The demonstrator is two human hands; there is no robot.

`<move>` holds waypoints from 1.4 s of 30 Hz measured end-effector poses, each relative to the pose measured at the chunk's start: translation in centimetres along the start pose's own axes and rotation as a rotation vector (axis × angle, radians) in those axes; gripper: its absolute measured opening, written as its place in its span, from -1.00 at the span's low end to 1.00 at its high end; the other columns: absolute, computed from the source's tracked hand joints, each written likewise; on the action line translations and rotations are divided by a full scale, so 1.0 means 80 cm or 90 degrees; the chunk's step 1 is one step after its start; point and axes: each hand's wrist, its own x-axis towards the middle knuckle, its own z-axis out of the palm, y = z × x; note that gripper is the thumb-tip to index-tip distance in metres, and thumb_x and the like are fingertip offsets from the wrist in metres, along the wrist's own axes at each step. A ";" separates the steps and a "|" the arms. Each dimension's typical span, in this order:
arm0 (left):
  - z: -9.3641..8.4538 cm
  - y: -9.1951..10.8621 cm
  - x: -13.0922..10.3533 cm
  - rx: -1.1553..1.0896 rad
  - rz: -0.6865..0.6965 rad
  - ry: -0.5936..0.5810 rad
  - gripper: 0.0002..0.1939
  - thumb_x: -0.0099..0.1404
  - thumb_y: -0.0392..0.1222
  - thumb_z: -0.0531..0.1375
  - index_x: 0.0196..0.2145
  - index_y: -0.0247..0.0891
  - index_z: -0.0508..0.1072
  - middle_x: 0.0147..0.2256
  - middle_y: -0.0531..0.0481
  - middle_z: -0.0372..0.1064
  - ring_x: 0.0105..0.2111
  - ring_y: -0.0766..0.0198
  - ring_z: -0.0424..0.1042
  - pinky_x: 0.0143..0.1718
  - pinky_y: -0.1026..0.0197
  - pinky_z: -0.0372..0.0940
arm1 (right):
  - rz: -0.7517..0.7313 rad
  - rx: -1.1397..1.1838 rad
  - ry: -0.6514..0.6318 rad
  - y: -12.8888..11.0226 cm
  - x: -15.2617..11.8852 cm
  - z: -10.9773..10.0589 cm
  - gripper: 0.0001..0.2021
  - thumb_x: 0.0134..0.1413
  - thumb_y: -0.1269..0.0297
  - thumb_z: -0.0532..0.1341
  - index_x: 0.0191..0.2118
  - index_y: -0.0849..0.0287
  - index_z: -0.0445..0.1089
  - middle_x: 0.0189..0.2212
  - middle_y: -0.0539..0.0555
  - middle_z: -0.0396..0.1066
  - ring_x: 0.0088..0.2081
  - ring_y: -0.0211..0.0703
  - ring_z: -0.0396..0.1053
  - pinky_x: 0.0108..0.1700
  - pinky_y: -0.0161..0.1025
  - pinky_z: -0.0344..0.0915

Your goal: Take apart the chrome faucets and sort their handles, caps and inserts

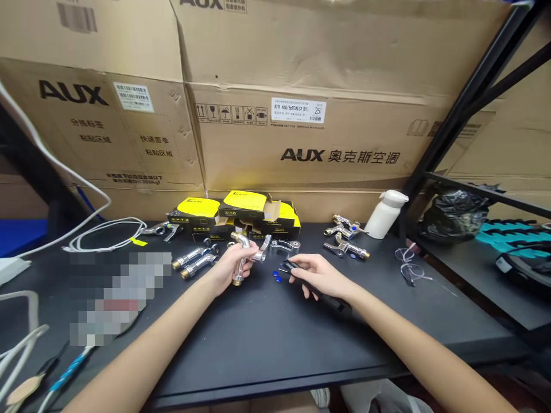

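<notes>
My left hand (226, 268) is closed around a chrome faucet (238, 274) with brass-coloured threaded ends, held above the table; a lever handle (263, 249) sits at its right side. My right hand (317, 276) grips a black electric screwdriver (333, 303), its bit pointing left towards the faucet but apart from it. Small blue caps (276, 277) lie on the table between the hands. Behind them rests a loose chrome lever handle (285, 245). Left of my left hand lie two chrome faucet bodies (194, 263).
Yellow-and-black boxes (244, 203) are stacked at the back. More chrome faucets (346, 245) lie at the right, near a white bottle (385, 215) and clear-rimmed glasses (411, 269). White cable (103, 235) and a pixelated object (123, 298) occupy the left. Large cardboard boxes (344, 69) form the back wall.
</notes>
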 end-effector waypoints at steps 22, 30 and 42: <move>0.004 0.001 -0.001 -0.023 0.009 0.021 -0.73 0.14 -0.06 0.25 -0.40 -0.31 0.32 -0.51 0.11 0.16 -0.62 0.49 0.08 -0.65 0.39 0.07 | 0.048 -0.618 0.127 0.012 -0.005 -0.107 -0.76 0.03 0.38 0.14 -0.21 0.25 0.50 -0.40 0.10 0.47 -0.35 -0.10 0.37 -0.29 -0.25 0.23; 0.003 0.003 -0.001 -0.030 0.020 0.043 -0.74 0.15 -0.06 0.23 -0.44 -0.31 0.30 -0.52 0.08 0.18 -0.61 0.46 0.10 -0.65 0.38 0.08 | -0.031 -0.650 0.226 0.005 -0.003 -0.062 -0.79 0.07 0.43 0.15 -0.19 0.26 0.47 -0.22 0.21 0.44 -0.14 -0.01 0.34 -0.11 -0.18 0.25; 0.005 0.004 0.000 -0.032 0.020 0.051 -0.74 0.15 -0.06 0.22 -0.45 -0.31 0.30 -0.54 0.09 0.18 -0.63 0.46 0.10 -0.67 0.38 0.07 | -0.376 -0.475 0.014 0.020 0.006 0.025 -0.84 0.18 0.40 0.11 -0.25 0.21 0.45 -0.32 0.11 0.45 -0.26 -0.17 0.37 -0.17 -0.26 0.32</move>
